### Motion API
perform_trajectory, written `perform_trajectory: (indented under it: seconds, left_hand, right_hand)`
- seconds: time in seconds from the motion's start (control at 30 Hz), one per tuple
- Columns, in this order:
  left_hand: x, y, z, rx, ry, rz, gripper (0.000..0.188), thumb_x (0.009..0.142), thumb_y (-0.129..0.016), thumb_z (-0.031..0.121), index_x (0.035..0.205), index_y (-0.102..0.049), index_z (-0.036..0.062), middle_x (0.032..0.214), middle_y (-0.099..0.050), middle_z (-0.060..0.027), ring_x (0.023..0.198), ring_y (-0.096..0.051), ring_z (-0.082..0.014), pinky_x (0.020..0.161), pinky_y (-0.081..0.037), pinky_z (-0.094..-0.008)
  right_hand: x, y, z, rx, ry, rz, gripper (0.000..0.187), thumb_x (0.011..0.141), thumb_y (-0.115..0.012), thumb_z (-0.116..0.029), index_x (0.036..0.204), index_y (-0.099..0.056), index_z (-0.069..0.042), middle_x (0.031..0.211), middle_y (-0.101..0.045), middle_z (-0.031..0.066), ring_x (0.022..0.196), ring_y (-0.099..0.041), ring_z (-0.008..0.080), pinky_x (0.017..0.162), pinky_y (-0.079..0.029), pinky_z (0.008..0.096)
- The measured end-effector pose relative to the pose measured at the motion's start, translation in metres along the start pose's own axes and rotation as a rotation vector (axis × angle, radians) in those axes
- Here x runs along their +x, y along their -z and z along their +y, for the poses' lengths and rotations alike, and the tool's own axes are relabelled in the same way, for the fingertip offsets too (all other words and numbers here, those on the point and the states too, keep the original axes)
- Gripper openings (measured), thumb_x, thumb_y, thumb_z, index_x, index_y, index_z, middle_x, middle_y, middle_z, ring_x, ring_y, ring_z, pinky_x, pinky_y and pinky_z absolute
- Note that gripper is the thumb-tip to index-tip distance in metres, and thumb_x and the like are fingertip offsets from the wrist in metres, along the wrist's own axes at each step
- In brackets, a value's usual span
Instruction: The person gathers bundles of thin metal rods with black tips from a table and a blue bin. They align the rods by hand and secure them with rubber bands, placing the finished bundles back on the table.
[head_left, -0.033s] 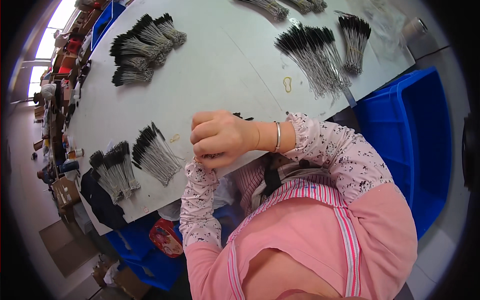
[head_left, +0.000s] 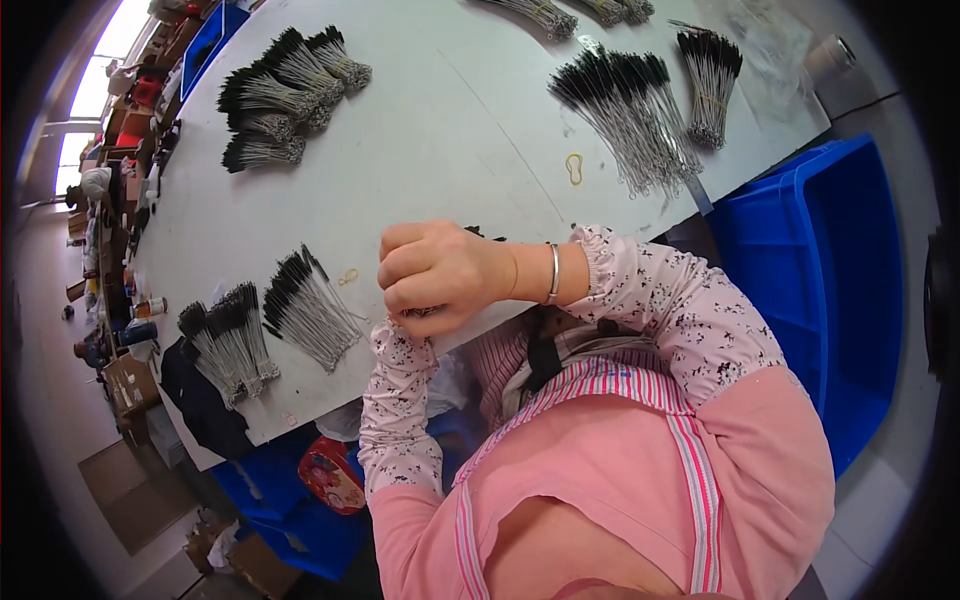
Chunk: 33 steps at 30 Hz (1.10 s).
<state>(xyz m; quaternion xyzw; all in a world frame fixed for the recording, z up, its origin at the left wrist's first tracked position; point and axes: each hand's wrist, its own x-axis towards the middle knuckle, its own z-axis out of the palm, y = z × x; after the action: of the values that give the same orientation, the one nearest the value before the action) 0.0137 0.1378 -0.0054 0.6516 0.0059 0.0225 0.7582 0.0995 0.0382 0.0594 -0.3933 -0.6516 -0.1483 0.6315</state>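
My right hand [head_left: 435, 270] is in front of me at the table's near edge, its fingers curled into a fist, a metal bangle on the wrist. Wire ends [head_left: 422, 312] poke out under its fingers, and black bristle tips [head_left: 482, 233] show past its far side; they look like a bundle of thin wire brushes. My left hand is hidden beneath the right; only its patterned sleeve [head_left: 400, 345] shows. Left of the hands lies a loose fan of wire brushes [head_left: 310, 310] with black bristles, beside a yellow rubber band [head_left: 348, 276].
Further left is another brush pile [head_left: 228, 340] by a dark cloth [head_left: 200, 400]. Tied bundles [head_left: 285, 90] lie at the far left. At the right are a large brush pile [head_left: 630, 115], a banded bundle [head_left: 710, 90], a rubber band [head_left: 574, 169] and a blue bin [head_left: 840, 280].
My right hand has shifted very slightly left. The black tips beyond it have moved a little; the piles lie as before.
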Motion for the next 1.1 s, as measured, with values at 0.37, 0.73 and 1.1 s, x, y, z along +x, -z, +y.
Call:
perform_trajectory:
  seconds: [0.37,0.73,1.1]
  left_hand:
    - [0.008,-0.018,-0.002,0.059,-0.259,0.138,0.024,0.075,-0.063,-0.006,0.095,-0.053,0.0013,0.099,-0.057,-0.0069,0.084,-0.054,-0.0140,0.074,-0.044,-0.0253]
    - [0.005,-0.018,0.041,-1.098,-0.202,0.438,0.015,0.073,-0.055,0.005,0.087,-0.049,0.0093,0.074,-0.054,-0.0049,0.073,-0.054,-0.0200,0.086,-0.043,-0.0409]
    - [-0.033,-0.006,0.037,-1.289,-0.128,0.688,0.007,0.074,-0.059,0.010,0.074,-0.054,0.0042,0.074,-0.057,-0.0077,0.073,-0.057,-0.0255,0.080,-0.050,-0.0395]
  right_hand:
    - [-0.012,0.105,0.008,-0.453,-0.404,0.041,0.029,0.078,-0.071,-0.011,0.105,-0.063,-0.005,0.094,-0.065,0.0089,0.085,-0.061,0.0260,0.074,-0.049,0.0320]
    - [-0.113,0.190,0.002,-0.795,-0.624,-0.799,0.007,0.075,-0.060,-0.007,0.079,-0.056,-0.002,0.083,-0.055,0.0114,0.077,-0.059,0.0290,0.068,-0.049,0.0397]
    - [-0.102,0.183,0.011,-0.831,-0.702,-0.647,0.005,0.077,-0.058,-0.006,0.077,-0.057,-0.001,0.083,-0.057,0.0111,0.077,-0.061,0.0300,0.066,-0.049,0.0409]
